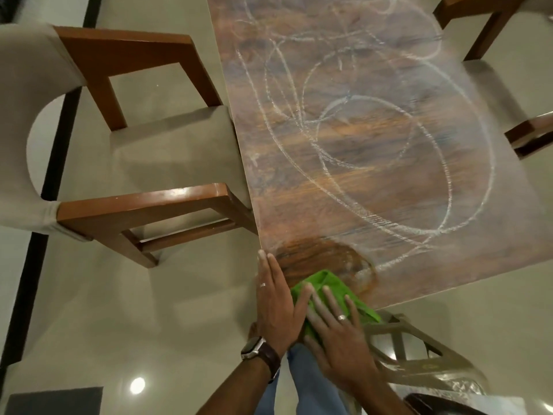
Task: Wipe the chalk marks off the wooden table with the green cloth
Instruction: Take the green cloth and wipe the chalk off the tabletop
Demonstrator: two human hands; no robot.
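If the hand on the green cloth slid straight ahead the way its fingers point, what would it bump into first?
Nothing solid, it seems. The right hand presses the green cloth flat, fingers pointing up the wooden table. First comes the wiped dark patch, then the chalk marks; no object stands in that line.

The one camera sat on my head and looked forward and steeply down, almost straight over the near corner of the wooden table (389,181). Its wide lens bent the table's edges outward and took in the floor on both sides. My left hand (276,307) and right hand (335,336) came in at the bottom edge, close under the lens, with my forearms running off the frame. The far end of the table ran out at the top, and a chair (134,151) stood left of it.
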